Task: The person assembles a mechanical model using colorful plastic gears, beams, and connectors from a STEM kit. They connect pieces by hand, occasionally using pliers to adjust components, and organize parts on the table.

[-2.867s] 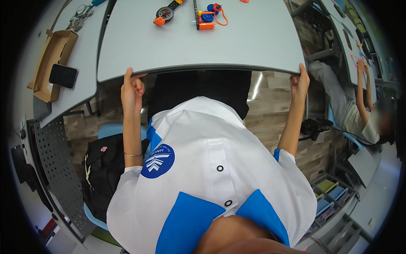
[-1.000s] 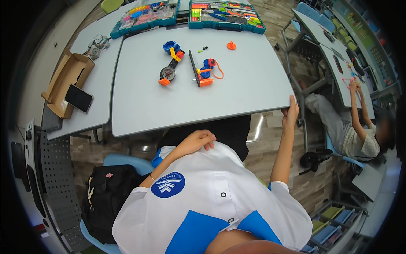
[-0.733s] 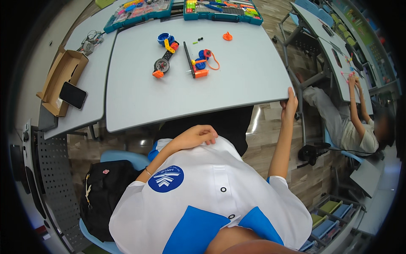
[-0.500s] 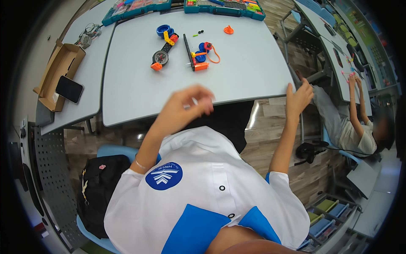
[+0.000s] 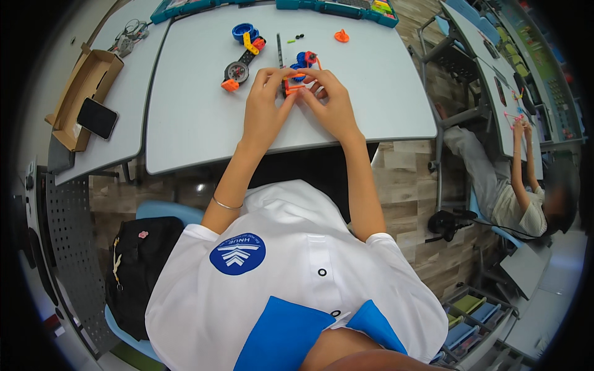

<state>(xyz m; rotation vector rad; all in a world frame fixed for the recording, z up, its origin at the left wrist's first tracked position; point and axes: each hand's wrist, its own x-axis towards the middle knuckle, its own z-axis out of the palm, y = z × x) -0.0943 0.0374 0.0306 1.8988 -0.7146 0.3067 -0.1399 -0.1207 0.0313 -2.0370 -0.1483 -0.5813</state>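
Note:
My left hand (image 5: 265, 104) and my right hand (image 5: 330, 102) meet over the middle of the table, fingers closed round the near end of a toy gear assembly (image 5: 301, 72). It has blue gears, a black beam standing out on its far side, a red piece and orange parts. My fingertips partly hide the orange block at its near end. Left of it lies a second toy assembly (image 5: 245, 57) with a grey-hubbed wheel, a black beam, a yellow angled piece, a blue ring and an orange foot; neither hand touches it.
Beyond the hands lie small black and green pegs (image 5: 299, 36) and an orange round part (image 5: 341, 36). Teal parts cases (image 5: 322, 6) line the far edge. A cardboard box (image 5: 86, 99) and a phone (image 5: 98, 118) rest on the left table. Another person (image 5: 516, 191) works at the right.
My right hand has left the table's right edge and come in to the gear assembly. My left hand has moved forward onto it, and the fingers of both have closed on it.

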